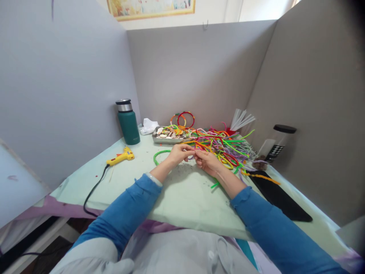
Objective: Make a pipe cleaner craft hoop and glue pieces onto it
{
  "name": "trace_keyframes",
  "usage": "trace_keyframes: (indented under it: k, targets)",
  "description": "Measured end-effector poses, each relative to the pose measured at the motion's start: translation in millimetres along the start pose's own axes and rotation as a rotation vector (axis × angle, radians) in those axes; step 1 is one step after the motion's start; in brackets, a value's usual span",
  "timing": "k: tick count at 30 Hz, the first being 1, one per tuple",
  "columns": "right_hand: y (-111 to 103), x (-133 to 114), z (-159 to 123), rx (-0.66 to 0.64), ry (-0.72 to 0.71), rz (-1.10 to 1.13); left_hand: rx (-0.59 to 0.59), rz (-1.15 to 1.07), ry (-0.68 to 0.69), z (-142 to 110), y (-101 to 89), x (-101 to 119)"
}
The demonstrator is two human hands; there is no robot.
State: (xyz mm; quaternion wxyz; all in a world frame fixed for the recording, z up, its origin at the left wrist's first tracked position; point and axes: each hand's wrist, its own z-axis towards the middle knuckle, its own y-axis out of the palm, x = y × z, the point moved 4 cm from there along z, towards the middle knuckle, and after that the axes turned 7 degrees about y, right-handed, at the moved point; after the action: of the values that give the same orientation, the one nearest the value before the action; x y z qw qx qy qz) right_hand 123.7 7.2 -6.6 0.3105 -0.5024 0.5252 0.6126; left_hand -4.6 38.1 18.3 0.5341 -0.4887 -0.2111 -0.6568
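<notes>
Grip: fingertips of left hand (181, 153) and right hand (209, 161) pressed together, pinching a small pink piece (195, 149), probably a fuzzy stem; mostly hidden by the fingers. Position: just in front of the metal tray (167, 141), toward its right end. Two-handed pinch presumably for fine control.

Green ring (155, 156): flat in front of the tray, partly behind the left hand.

Fuzzy stems (225, 144), assorted colours: heaped right of the tray, seemingly for easy reach.

Shells (167, 134): inside the tray, likely to keep small parts together.

Two rings (194, 121): upright behind the tray, perhaps out of the way.

Yellow glue gun (124, 155): on the desk (182, 205), front-left of the tray, apparently apart from the stems; cord over the front edge.

Green bottle (129, 127): left of the tray; small mark near base, illegible.

Clear jar (278, 140): far right of the tray; black label with white marks, unreadable.
</notes>
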Motion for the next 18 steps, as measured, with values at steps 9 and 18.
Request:
trace_keyframes:
  k: [9,18]
  targets:
    - [-7,5,5,0.025,-0.042,-0.061,0.005,0.235,0.002,1,1.3,0]
    - [-12,6,8,0.099,-0.100,-0.253,-0.037,0.556,0.134,0,1.1,8]
